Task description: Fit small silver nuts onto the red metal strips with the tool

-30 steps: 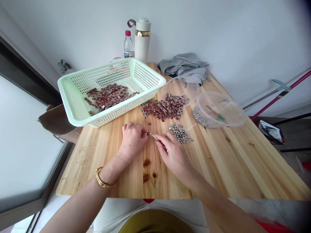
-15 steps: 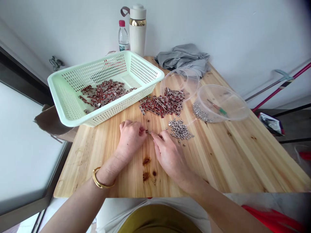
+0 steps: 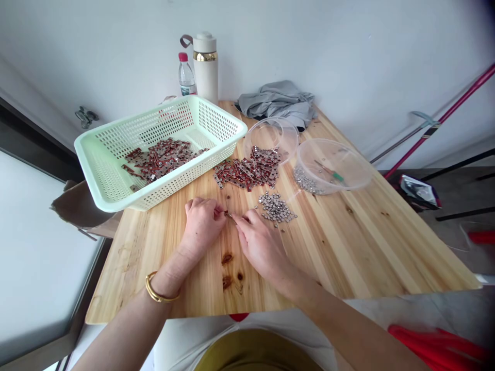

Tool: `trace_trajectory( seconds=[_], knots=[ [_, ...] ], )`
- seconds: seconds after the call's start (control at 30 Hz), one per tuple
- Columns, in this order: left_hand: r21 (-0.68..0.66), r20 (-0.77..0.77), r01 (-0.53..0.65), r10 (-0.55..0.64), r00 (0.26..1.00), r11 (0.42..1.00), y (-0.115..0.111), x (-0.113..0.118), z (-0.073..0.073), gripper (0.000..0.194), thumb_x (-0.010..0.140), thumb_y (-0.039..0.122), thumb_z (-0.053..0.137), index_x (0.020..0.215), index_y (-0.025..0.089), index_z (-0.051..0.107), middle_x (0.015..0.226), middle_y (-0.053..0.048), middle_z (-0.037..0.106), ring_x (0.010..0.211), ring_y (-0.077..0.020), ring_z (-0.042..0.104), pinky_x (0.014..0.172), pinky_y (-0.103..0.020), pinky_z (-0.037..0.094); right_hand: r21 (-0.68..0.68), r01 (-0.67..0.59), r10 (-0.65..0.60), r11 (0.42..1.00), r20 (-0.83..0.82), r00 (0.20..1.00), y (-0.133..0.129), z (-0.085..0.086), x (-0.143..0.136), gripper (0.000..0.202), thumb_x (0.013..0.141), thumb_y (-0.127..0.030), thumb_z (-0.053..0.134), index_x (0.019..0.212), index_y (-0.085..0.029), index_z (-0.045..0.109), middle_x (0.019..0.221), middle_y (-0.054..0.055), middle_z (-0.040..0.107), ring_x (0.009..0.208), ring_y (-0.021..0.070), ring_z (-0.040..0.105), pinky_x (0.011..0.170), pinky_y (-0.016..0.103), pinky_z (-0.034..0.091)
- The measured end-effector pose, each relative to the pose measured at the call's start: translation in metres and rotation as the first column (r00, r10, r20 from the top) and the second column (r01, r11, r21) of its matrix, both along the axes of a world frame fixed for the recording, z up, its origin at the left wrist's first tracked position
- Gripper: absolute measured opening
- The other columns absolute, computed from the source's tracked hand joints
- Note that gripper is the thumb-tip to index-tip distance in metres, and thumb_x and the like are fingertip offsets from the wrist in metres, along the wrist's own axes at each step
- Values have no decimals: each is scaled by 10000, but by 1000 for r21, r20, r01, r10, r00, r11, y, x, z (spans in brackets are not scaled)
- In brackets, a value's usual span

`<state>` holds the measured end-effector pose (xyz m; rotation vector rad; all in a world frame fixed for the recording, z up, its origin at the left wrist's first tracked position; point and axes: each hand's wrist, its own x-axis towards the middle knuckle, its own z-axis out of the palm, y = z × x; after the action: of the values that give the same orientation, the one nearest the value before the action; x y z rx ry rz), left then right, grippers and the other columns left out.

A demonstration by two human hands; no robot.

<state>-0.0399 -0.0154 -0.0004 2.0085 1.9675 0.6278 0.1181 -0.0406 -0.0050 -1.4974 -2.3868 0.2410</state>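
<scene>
Left hand, just left of the frame's centre, has thumb and forefinger pinched on a small dark piece, most of it hidden by the fingertips. Right hand comes in from the lower right, fingers curled round a slim metal tool, its tip right up at that piece! Both hands are low over the wooden table, and there's a gold bangle on the left wrist. Just above the right hand, a scatter of small silver discs; above those, near the centre, a heap of red-brown perforated strips. More strips lie inside the pale green basket, filling the upper left. Over right of centre, a clear round tub holds little metal bits and a green-handled tool. Farther up, a clear lid, a crumpled grey cloth, and at top centre a white flask beside a red-capped bottle.
</scene>
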Motion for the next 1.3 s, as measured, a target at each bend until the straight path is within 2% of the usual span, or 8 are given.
trace_trajectory(
  seconds=[0.17,0.33,0.47,0.63,0.77,0.97,1.17,1.3],
  knots=[
    [342,-30,46,-37,999,938,1,-22,49,152,881,154,524,805,201,646,858,-43,706,872,-207,594,843,-353,459,70,-9,34,998,-366,930,1,6,16,316,976,-173,397,1204,-206,614,976,78,635,875,188,637,784,324,529],
    [603,-189,-61,218,957,795,21,-47,103,254,968,246,440,1051,180,670,1036,-92,682,1003,-252,537,889,-386,450,169,80,24,982,-539,842,-4,26,43,294,968,-187,436,1207,-242,597,1033,83,648,944,198,645,817,340,541],
    [324,-236,83,-5,972,942,33,-15,70,245,976,263,415,1054,175,630,1038,-99,655,976,-220,596,870,-340,479,178,129,-6,976,-568,823,-5,36,56,265,959,-192,468,1176,-243,611,999,76,654,886,185,657,752,306,549],
    [51,-242,-101,111,964,994,51,16,18,347,844,399,582,1059,127,575,1068,-175,621,971,-301,620,749,-367,494,185,110,16,977,-572,820,-8,32,66,265,956,-179,470,1170,-238,613,1008,72,671,905,179,664,768,298,555],
    [-84,11,-122,123,992,989,56,-3,20,67,791,221,530,748,188,571,780,-65,627,778,-226,615,701,-334,448,157,111,4,981,-593,805,-11,27,77,249,954,-199,475,1150,-234,624,983,74,687,871,179,675,721,288,566],
    [-258,345,-66,156,926,964,20,-20,38,230,819,348,493,652,195,530,554,33,467,506,-105,431,487,-229,339,-44,100,-102,994,-697,710,-11,21,65,226,932,-310,533,1094,-223,664,1026,78,713,899,195,683,753,310,560],
    [-348,894,94,300,333,933,-36,27,31,333,722,472,685,774,167,560,564,61,432,468,-58,321,423,-184,214,-399,-45,-338,916,-828,447,-10,19,16,308,875,-456,596,1049,-204,618,935,53,724,836,190,687,757,316,552],
    [-280,833,155,160,530,947,-62,45,23,259,810,418,620,826,161,636,629,9,568,557,-101,485,507,-210,365,-319,-40,-258,947,-828,498,-14,20,18,174,863,-351,593,955,-207,628,951,55,722,860,187,685,781,303,537]
  ],
)
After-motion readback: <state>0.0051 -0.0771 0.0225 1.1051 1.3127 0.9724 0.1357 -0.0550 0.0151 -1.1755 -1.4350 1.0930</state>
